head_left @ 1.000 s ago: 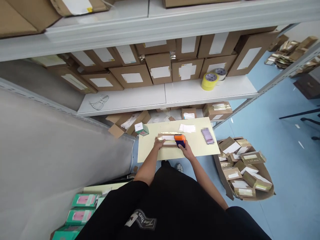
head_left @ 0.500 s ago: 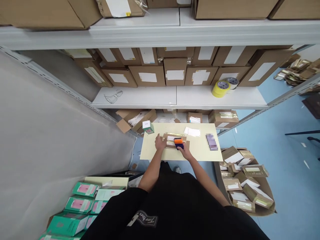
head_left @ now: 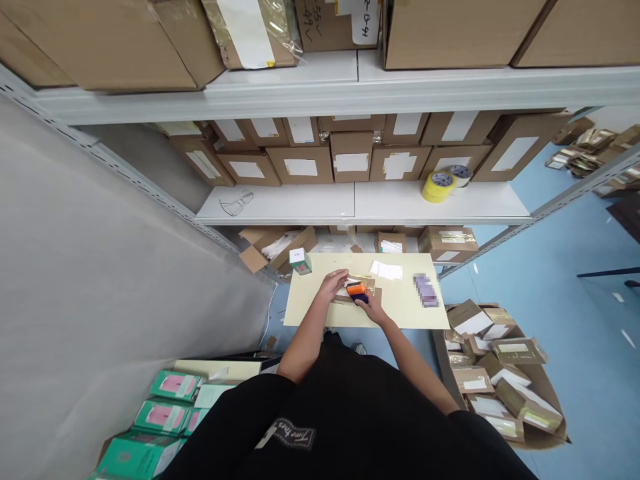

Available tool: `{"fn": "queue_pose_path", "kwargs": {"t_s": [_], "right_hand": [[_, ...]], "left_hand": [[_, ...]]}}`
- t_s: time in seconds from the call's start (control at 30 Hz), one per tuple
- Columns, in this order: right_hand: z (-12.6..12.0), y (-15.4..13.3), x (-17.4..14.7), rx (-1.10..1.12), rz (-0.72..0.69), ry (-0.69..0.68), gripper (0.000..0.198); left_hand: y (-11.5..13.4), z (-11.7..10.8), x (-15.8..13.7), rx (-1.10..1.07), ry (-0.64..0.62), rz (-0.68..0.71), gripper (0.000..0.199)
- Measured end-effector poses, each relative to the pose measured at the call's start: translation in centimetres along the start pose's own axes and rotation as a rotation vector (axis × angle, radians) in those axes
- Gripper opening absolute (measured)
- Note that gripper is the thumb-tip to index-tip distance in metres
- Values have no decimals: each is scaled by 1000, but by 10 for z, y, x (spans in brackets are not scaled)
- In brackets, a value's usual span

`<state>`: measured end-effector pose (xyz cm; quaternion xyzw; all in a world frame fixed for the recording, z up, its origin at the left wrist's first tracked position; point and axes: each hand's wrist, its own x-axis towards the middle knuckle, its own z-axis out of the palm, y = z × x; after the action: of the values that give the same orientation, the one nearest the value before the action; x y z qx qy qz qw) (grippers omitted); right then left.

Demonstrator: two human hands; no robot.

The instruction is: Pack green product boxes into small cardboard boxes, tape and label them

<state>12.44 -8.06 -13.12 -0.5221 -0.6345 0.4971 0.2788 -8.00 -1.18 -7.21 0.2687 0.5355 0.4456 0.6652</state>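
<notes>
A flat brown cardboard carton (head_left: 375,293) with a white label and shiny tape lies on the pale yellow tabletop (head_left: 310,310). My right hand (head_left: 372,308) is closed round a small orange and dark-blue hand tool (head_left: 357,291), held over the carton; its exact kind is unclear. My left hand (head_left: 334,285) is at the carton's left part, fingers stretched toward the tool, and I see nothing gripped in it. Both hands partly cover the carton. Left of them stands a small green box (head_left: 301,261) with a white top.
White paper slips (head_left: 387,270) and a pixelated purple item (head_left: 425,291) lie on the tabletop's right. Ahead is a shelf (head_left: 300,205) with cartons, glasses (head_left: 237,203) and yellow tape rolls (head_left: 439,187). Right: a large box of parcels (head_left: 550,427). Lower left: green boxes (head_left: 160,415).
My left hand has moved from the carton's left edge rightward and up over it, fingers extending. The tool in my right hand has tilted slightly. The view has shifted a little.
</notes>
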Motion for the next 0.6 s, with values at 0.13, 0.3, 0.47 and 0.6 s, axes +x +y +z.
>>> {"fn": "queue_pose_path", "kwargs": {"t_s": [0.13, 0.3, 0.47, 0.6], "right_hand": [[-4, -3, 5, -8, -19, -25, 71], [-11, -9, 11, -12, -28, -36, 68], [-17, -15, 14, -15, -38, -66, 65], [-20, -20, 16, -45, -28, -81, 62]], "left_hand": [[4, -2, -3, -9, 15, 31, 34], [8, -4, -5, -49, 142, 130, 36], [17, -12, -5, -42, 174, 137, 40], [21, -19, -5, 3, 175, 168, 31]]}}
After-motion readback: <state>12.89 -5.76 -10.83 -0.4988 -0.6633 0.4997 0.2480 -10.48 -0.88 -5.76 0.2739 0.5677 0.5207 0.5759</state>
